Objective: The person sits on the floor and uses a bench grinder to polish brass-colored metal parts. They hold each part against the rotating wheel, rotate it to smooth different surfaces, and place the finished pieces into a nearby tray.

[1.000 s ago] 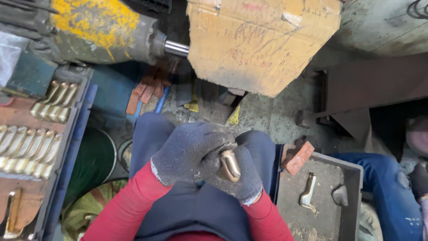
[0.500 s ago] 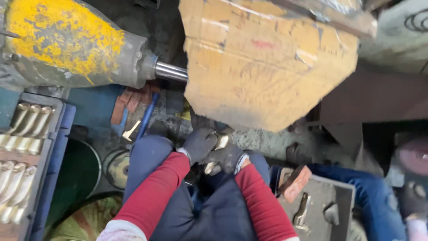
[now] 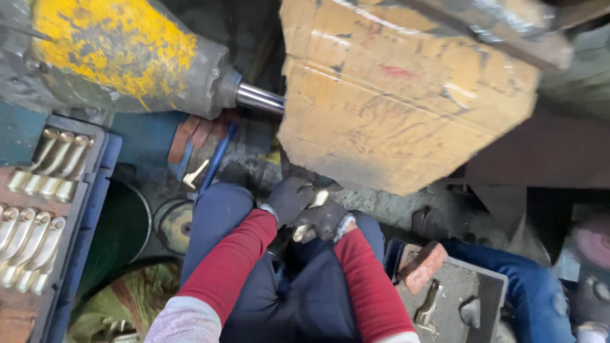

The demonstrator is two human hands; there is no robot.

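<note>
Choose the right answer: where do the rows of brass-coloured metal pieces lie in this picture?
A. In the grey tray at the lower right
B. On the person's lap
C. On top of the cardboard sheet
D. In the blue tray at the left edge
D: the brass-coloured pieces lie side by side in rows inside the blue tray at the left edge of the view.

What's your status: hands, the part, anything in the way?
Left hand and right hand, both gloved, together grip a brass part. Part low between the knees. Cardboard sheet hangs close above the hands.
</note>
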